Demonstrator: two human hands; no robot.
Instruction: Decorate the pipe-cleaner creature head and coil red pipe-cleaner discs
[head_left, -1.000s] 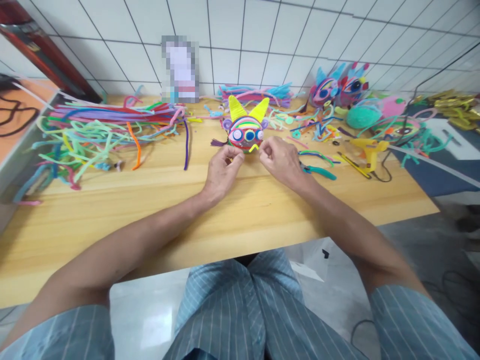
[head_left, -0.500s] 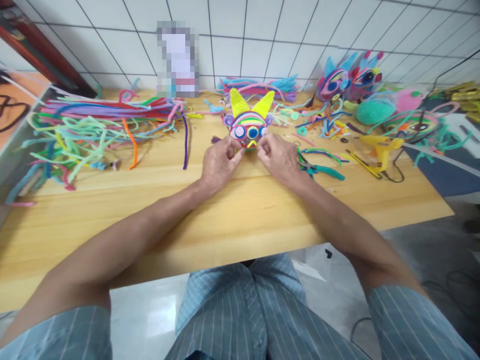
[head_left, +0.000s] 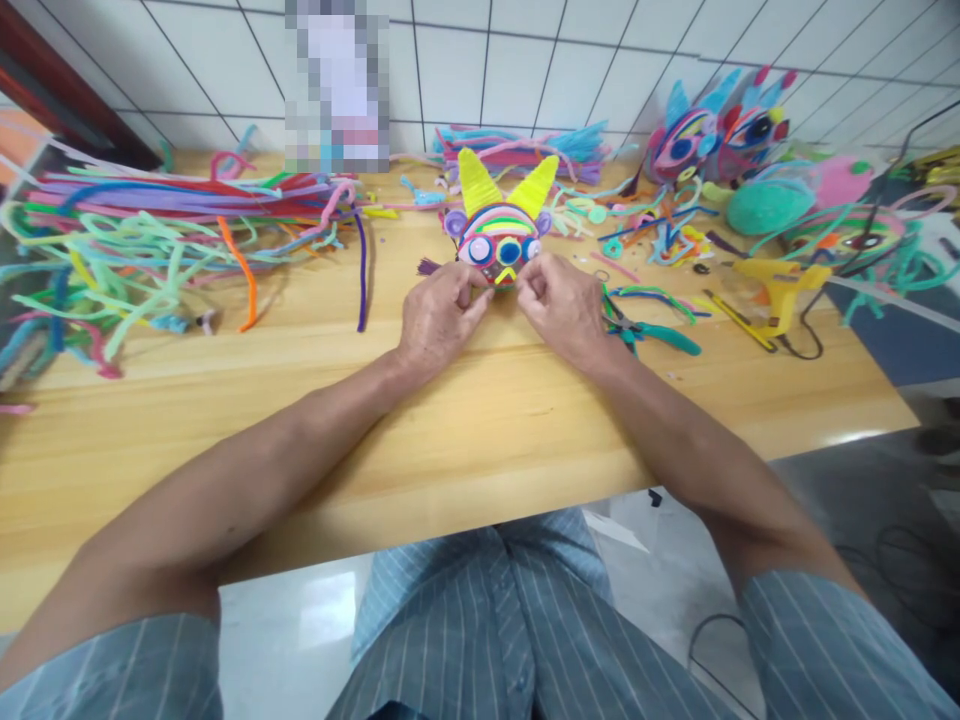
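A colourful pipe-cleaner mask [head_left: 501,226] with two yellow horns, purple ears and round blue-and-white eyes stands on the wooden table. My left hand [head_left: 441,312] is at its lower left edge, thumb and fingers pinched together. At the lower right edge, my right hand [head_left: 559,305] is closed in a similar pinch. Between the two hands a bent yellow piece [head_left: 508,274] shows on the lower part of the mask. Whatever is between the fingertips of each hand is too small to make out.
Bundled pipe cleaners [head_left: 202,196] lie at the left. Teal-handled pliers [head_left: 664,337] rest right of my right hand, near a yellow glue gun [head_left: 781,290]. Two finished-looking masks [head_left: 682,145] lean on the tiled wall behind a green rounded form [head_left: 763,205].
The camera view has shifted slightly, moving the table items in the frame. Both hands stay pinched at the mask's lower edge, with the right hand slightly higher.
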